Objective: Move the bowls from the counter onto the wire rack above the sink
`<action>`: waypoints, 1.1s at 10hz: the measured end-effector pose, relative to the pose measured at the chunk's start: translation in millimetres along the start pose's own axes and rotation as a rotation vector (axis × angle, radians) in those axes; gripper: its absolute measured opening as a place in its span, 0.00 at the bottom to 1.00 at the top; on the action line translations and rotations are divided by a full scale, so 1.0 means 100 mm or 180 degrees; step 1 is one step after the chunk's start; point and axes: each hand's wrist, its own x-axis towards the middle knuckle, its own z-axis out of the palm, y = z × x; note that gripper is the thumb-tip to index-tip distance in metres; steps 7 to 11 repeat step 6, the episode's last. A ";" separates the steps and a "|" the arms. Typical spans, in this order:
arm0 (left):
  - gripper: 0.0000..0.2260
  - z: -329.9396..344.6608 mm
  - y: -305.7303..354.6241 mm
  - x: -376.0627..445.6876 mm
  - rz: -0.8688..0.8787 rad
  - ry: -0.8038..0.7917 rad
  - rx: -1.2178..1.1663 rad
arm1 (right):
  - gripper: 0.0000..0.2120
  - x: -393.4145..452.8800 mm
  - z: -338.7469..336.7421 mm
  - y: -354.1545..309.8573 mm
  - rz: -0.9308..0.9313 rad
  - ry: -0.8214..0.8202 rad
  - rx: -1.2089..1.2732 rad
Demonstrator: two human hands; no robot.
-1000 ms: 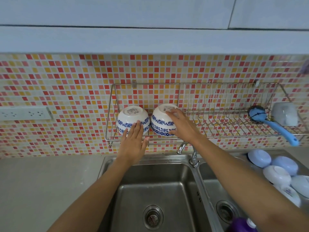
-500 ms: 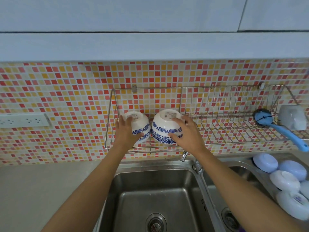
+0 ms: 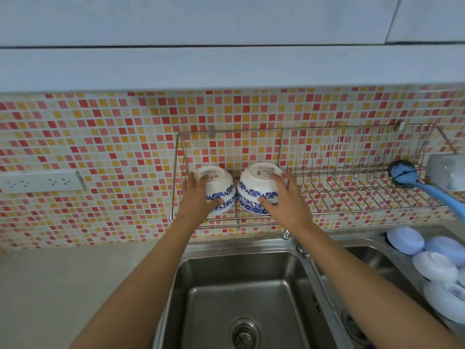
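Note:
Two white bowls with blue flower bands sit upside down, side by side, at the left end of the wire rack (image 3: 352, 211) on the tiled wall. My left hand (image 3: 197, 197) grips the left bowl (image 3: 219, 183), which is tilted to the left. My right hand (image 3: 285, 197) holds the right bowl (image 3: 256, 183) from its right side. The two bowls touch. Several more bowls (image 3: 432, 263), pale blue and white, lie upside down at the right of the sink.
A blue dish brush (image 3: 412, 178) and a white container (image 3: 446, 171) lie at the rack's right end. Below are a double steel sink (image 3: 241, 285) and a tap (image 3: 286, 234). A wall socket (image 3: 37, 182) is at left above a grey counter (image 3: 75, 285).
My left hand rose from below the left bowl and took hold of it, tilting it left. My right hand moved from the right bowl's top to its side.

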 end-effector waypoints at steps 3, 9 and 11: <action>0.34 -0.22 0.07 -0.18 0.0226 -0.0381 0.0173 | 0.34 -0.09 -0.19 -0.18 -0.0049 -0.0175 -0.0789; 0.32 -0.84 0.21 -0.40 0.0406 -0.0598 0.0513 | 0.36 -0.15 -0.57 -0.34 -0.0032 -0.0332 -0.1223; 0.32 -0.84 0.21 -0.40 0.0406 -0.0598 0.0513 | 0.36 -0.15 -0.57 -0.34 -0.0032 -0.0332 -0.1223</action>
